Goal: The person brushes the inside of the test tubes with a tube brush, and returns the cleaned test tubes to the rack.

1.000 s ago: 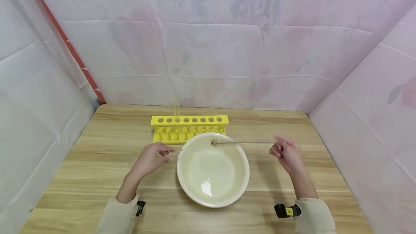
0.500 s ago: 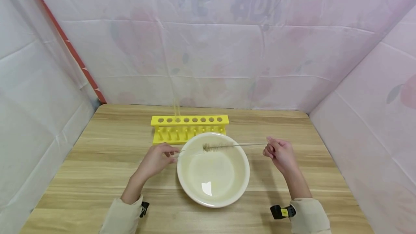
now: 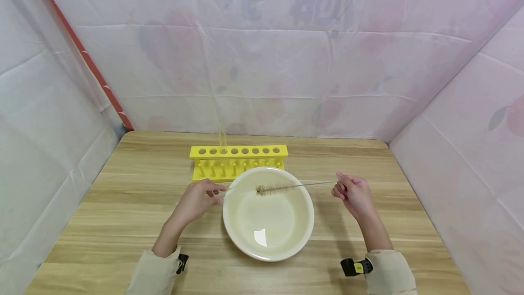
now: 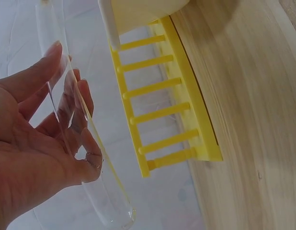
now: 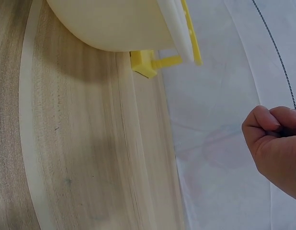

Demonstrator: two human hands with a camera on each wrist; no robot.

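My left hand (image 3: 198, 200) holds a clear glass test tube (image 4: 108, 203) between thumb and fingers, tilted over the left rim of a cream basin (image 3: 269, 257). A thin twisted-wire handle (image 5: 277, 50) is pinched in the curled fingers of my right hand (image 3: 354, 193), right of the basin. It belongs to a test tube brush (image 3: 273, 189), whose tan bristles hang above the basin and point left toward the tube. A brownish spot shows near the tube's upper end in the left wrist view. Whether the bristles sit inside the tube's mouth I cannot tell.
Behind the basin stands a yellow test tube rack (image 3: 239, 151), partly covered by the basin's rim. Another clear test tube (image 3: 222, 138) stands upright in it. The wooden table (image 3: 102, 222) meets pale cloth walls at the back and sides.
My right hand has moved left with the brush, bringing its bristles closer to the left hand. My left hand has shifted slightly right with the test tube. The basin and rack stay put.
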